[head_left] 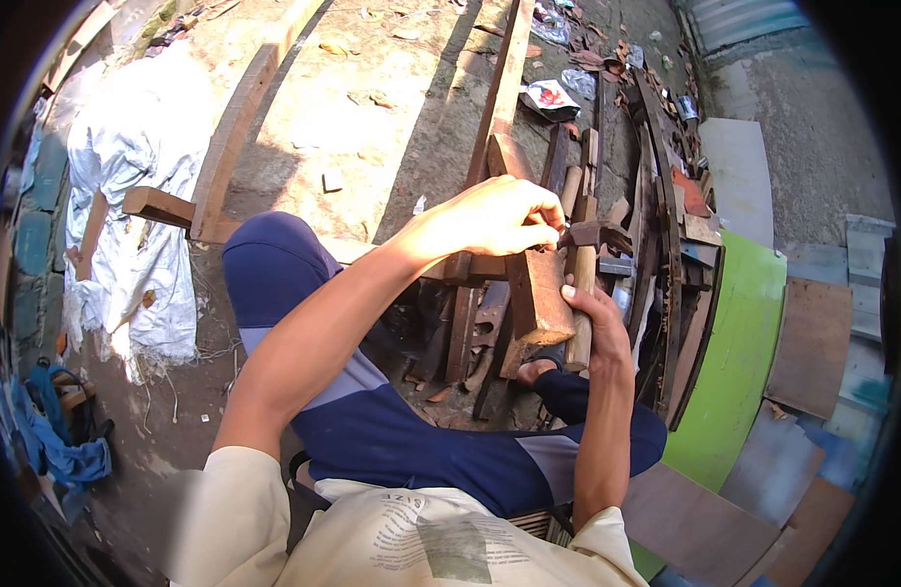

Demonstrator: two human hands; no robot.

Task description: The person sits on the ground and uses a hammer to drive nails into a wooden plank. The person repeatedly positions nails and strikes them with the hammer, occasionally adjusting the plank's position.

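In the head view, a short wooden beam [541, 298] is seen ahead of the person and a little to the right, its long axis running away from the body with the far end leaning slightly left. The left hand [504, 217] is laid over the top of the beam, its fingers bent and drawn together; whether something small is pinched there cannot be told. By the right hand [605, 323], the handle of a hammer [582, 279] appears to be gripped, just right of the beam's near end, with the handle roughly parallel to the beam and the head on the far side of the grip. Of the two, the left hand is judged nearer to the beam's upper face.
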